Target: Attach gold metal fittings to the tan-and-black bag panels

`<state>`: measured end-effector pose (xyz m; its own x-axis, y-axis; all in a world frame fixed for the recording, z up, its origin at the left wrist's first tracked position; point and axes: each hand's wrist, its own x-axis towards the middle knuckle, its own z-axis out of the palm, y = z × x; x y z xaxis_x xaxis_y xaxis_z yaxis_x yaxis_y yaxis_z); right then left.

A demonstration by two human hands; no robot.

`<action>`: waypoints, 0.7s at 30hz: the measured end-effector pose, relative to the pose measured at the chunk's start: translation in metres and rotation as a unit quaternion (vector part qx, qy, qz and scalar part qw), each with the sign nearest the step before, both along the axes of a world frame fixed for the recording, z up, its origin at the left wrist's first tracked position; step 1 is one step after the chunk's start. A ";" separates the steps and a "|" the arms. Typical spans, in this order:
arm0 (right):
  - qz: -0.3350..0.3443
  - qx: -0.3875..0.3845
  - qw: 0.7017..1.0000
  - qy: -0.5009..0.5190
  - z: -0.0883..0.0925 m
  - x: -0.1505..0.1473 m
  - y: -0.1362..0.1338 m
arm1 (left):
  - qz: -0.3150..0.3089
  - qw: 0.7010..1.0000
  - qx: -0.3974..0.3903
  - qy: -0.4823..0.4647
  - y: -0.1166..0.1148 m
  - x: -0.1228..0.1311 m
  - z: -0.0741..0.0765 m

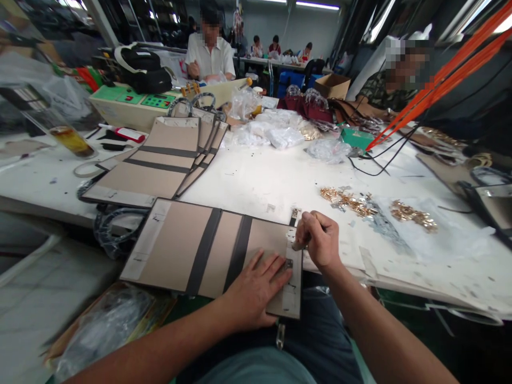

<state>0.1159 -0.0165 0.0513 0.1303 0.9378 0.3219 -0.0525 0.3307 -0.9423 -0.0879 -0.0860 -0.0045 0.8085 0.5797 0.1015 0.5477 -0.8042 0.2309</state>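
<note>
A flat beige panel [172, 240] with dark cross bands and a dark edge lies in front of me, partly over the table's near edge. My left hand [256, 290] rests flat on its right part, fingers spread, close to a small dark metal piece [288, 263]. Above the whitish strip [294, 290] at the panel's right end, my right hand [320, 237] is closed in a fist. A small dark tip shows under that fist, but what it belongs to is hidden. Metal clasps stick out at the upper right corner and below the panel's lower edge [280, 336].
Similar panels [160, 154] with handles are stacked at left. Gold-coloured metal pieces [348, 201] lie in piles at right, some on a plastic sheet. Behind are plastic bags [280, 130], a green box [356, 140], orange straps [436, 88] and a glass [72, 140]. People sit across the table.
</note>
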 end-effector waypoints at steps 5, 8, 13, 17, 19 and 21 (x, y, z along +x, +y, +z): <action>-0.022 0.001 0.994 0.104 -0.012 0.009 -0.018 | -0.010 1.000 -0.005 -0.004 0.007 0.003 0.009; -0.021 0.003 0.990 0.137 -0.015 0.010 -0.025 | -0.016 1.000 -0.009 0.000 0.009 0.003 0.010; -0.043 0.008 0.985 0.168 -0.016 0.005 -0.036 | -0.022 1.000 -0.015 0.003 0.010 0.004 0.008; -0.074 0.006 0.975 0.210 -0.017 0.007 -0.037 | -0.031 0.999 -0.017 0.014 0.013 0.006 0.009; -0.091 -0.014 0.965 0.246 -0.017 0.012 -0.035 | -0.036 0.999 -0.018 0.021 0.015 0.006 0.011; -0.106 -0.037 0.956 0.272 -0.015 0.018 -0.033 | -0.037 0.999 -0.018 0.020 0.016 0.006 0.014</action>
